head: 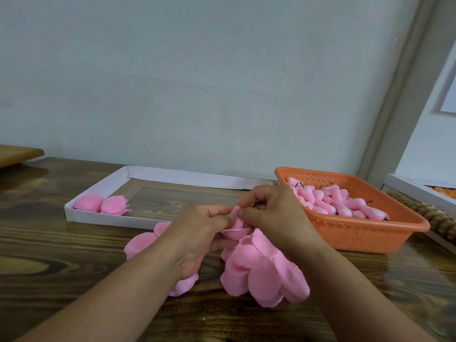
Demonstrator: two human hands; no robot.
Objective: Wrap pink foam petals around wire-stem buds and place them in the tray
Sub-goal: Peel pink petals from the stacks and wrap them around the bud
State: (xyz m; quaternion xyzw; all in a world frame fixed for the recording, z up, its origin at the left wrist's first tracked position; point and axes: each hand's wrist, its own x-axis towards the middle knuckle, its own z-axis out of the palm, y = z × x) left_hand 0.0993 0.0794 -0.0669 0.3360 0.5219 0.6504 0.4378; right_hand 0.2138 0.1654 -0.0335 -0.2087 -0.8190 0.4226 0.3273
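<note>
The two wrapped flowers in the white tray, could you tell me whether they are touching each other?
Touching. The head view shows the left flower and the right flower in the white tray with edges meeting, no gap between.

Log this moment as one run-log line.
step: wrapping | left hand and right hand: pinching pink foam petal | white tray: two wrapped flowers

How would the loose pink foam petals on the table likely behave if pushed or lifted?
The loose pink foam petals look thin and cupped, so probably floppy and very light. Overlapping in a heap on the dark wooden table, they would likely slide and scatter rather than roll.
</note>
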